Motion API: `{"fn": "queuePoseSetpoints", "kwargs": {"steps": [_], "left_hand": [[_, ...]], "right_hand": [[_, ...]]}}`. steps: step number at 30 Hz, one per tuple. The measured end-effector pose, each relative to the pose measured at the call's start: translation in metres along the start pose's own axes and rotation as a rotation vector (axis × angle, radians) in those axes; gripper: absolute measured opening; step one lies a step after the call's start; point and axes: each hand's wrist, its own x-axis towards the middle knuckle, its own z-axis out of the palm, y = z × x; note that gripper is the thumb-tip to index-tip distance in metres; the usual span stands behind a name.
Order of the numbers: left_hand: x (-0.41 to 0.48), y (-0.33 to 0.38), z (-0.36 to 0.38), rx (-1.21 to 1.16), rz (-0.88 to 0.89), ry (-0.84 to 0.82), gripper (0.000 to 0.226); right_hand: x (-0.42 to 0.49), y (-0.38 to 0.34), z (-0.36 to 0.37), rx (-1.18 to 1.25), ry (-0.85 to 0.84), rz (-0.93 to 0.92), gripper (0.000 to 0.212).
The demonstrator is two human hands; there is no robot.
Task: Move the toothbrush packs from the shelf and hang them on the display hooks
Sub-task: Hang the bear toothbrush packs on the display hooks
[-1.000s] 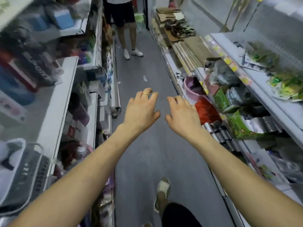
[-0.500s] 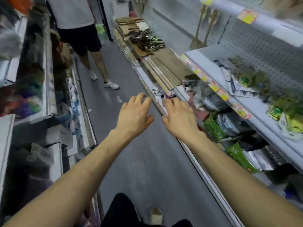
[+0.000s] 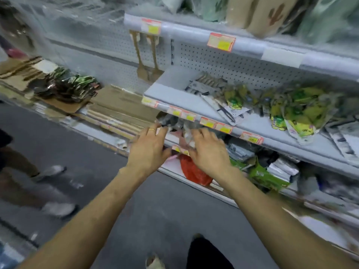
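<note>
At the front edge of the grey shelf [image 3: 174, 88], seen from the head camera, both hands reach forward side by side with palms down. The left hand [image 3: 148, 150] has its fingers straight and spread, a ring on one of them, and holds nothing. The right hand [image 3: 210, 152] is likewise flat and spread, empty. Their fingertips lie near blurred, crinkled plastic wrapping [image 3: 174, 123] tucked just under the shelf's edge – whether they touch it cannot be told.

The toothbrush packs [image 3: 227, 110] – flat white cards with slim dark items – lie loosely piled on the shelf, beyond the right hand and to its right, apart from both hands. Just beside them towards the shelf's right end sits a heap of green-and-yellow packs [image 3: 299, 109]. Behind stands the pegboard [image 3: 242, 63], with two wooden spatulas [image 3: 144, 59] hanging near its left edge.
</note>
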Motion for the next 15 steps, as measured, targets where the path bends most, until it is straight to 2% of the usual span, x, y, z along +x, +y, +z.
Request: {"fn": "queuePoseSetpoints", "kwargs": {"steps": [6,15], "left_hand": [[0.099,0.005,0.015,-0.04,0.23,-0.006,0.057],[0.213,0.029,0.053,-0.018,0.304,-0.121,0.064]], "right_hand": [[0.044,0.042,-0.002,0.015,0.0,0.214,0.059],[0.104,0.137,0.004,0.045,-0.034,0.405,0.062]]}}
